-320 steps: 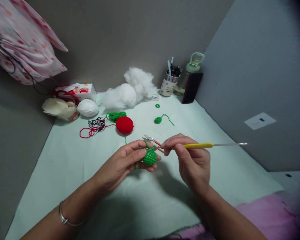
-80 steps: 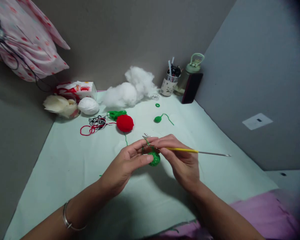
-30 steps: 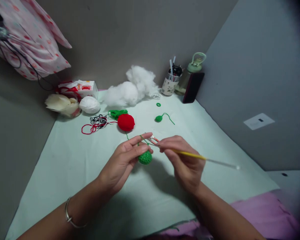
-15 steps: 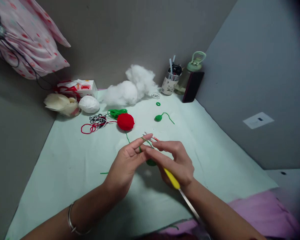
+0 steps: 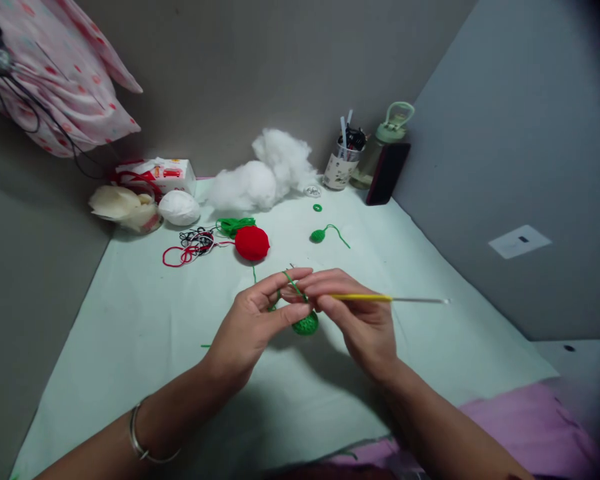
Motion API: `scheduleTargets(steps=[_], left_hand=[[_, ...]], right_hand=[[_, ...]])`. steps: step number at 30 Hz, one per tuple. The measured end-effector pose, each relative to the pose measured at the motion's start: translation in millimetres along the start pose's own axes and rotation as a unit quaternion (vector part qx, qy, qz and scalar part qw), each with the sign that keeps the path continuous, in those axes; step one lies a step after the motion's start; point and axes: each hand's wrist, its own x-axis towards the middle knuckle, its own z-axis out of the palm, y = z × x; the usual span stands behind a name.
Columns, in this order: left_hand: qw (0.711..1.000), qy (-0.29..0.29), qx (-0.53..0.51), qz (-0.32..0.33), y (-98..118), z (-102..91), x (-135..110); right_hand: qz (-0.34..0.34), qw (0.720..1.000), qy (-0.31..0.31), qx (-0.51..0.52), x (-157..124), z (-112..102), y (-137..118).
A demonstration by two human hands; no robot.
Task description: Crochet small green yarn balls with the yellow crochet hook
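A small green crocheted ball (image 5: 306, 324) hangs between my two hands above the pale green cloth (image 5: 130, 320). My left hand (image 5: 253, 320) pinches its top, with green yarn (image 5: 291, 283) running over the forefinger. My right hand (image 5: 360, 313) is closed on a yellow-handled crochet hook (image 5: 380, 299), whose metal end points right and whose tip is hidden at the ball. Both hands touch at the fingertips.
On the cloth lie a red crocheted ball (image 5: 251, 243), tangled red and black thread (image 5: 190, 247), a small green piece with a tail (image 5: 318, 235), white stuffing (image 5: 260, 177), a white ball (image 5: 179, 208), a pen cup (image 5: 341, 167), a bottle (image 5: 380, 150) and a box (image 5: 157, 175).
The crochet hook, which pointed down toward me half a second ago, now lies level and points right. The green ball shows again below my fingers.
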Motion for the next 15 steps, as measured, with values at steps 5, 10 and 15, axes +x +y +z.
scheduleTargets(steps=[5,10,15], left_hand=[[1.000,-0.014,-0.015,-0.007,-3,0.0,2],[0.997,0.014,-0.078,-0.022,-7,4.2,3],[0.988,-0.018,-0.126,-0.084,2,4.8,3]], right_hand=[[-0.028,0.998,0.016,-0.062,0,2,-2],[-0.172,0.933,-0.024,-0.316,-11,6,-2],[-0.194,0.933,0.000,-0.304,-14,3,0]])
